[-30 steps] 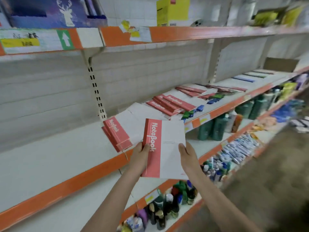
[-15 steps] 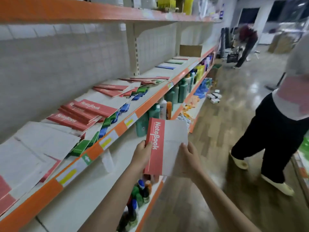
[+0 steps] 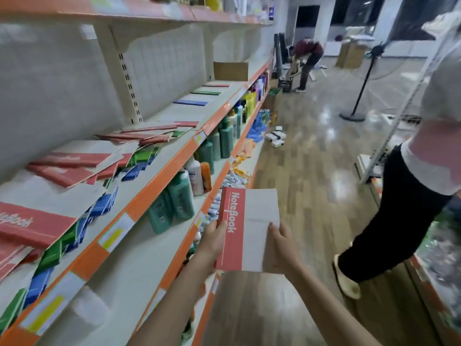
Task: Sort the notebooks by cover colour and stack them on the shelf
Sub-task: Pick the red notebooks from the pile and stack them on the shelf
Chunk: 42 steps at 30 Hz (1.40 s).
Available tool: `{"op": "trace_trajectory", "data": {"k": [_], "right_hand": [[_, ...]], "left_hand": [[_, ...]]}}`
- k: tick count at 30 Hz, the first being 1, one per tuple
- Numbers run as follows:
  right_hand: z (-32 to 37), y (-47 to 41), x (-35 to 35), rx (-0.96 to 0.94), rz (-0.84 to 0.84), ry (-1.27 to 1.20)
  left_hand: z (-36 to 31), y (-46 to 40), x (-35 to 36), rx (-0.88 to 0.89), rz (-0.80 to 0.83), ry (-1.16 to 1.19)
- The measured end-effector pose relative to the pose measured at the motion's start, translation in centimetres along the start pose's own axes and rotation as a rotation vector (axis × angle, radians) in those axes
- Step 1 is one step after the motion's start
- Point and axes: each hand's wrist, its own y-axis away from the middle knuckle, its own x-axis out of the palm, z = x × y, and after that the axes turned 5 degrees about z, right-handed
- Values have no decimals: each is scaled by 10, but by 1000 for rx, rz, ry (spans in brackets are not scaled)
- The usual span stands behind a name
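Held notebook: a red-and-white notebook [image 3: 247, 229] with "NoteBook" printed down its red spine strip, upright in the air over the aisle floor, out in front of the shelf's orange edge and not touching it.
Left hand: the left hand [image 3: 213, 239] takes the notebook's red side, thumb on the cover and fingers curled behind; its grip is closed on the book.
Right hand: the right hand [image 3: 280, 243] holds the notebook's white side low down, thumb laid on the cover, the rest of the fingers hidden behind it; grip closed on the same book.
Shelf: the middle shelf [image 3: 159, 176], left of the held notebook, carries loose piles of notebooks.
Red pile: red notebooks [image 3: 67, 167] lie overlapping, up and left of the held notebook.
Green and blue notebooks: green notebooks [image 3: 143, 156] and blue notebooks [image 3: 103, 204] poke out from under the red ones near the shelf's edge.
Lower shelf: green bottles [image 3: 174, 201] stand just left of the held notebook.
Aisle: a person in black trousers [image 3: 389, 216] stands right of the notebook; another person [image 3: 308, 61] bends over far beyond it.
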Motion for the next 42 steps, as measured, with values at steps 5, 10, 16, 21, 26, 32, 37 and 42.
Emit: {"op": "trace_trajectory", "data": {"k": [5, 10, 16, 21, 26, 32, 37, 42], "right_hand": [[-11, -62, -21, 57, -61, 27], [-10, -144, -35, 99, -115, 8], [7, -224, -49, 82, -198, 15], [10, -276, -63, 108, -254, 11], [11, -326, -83, 129, -275, -1], [12, -408, -112, 123, -252, -45], [17, -495, -152, 120, -253, -38], [26, -580, -187, 132, -239, -6]], "left_hand": [[-10, -69, 28, -34, 87, 2], [-38, -153, 48, -10, 150, -50], [-72, -244, 66, 30, 262, -68], [-87, -302, 88, 21, 303, -75], [-100, -356, 111, -32, 322, -47], [-118, -429, 146, -33, 326, -25], [-151, -501, 189, -9, 343, -22], [-182, -573, 228, -24, 304, -8]]}}
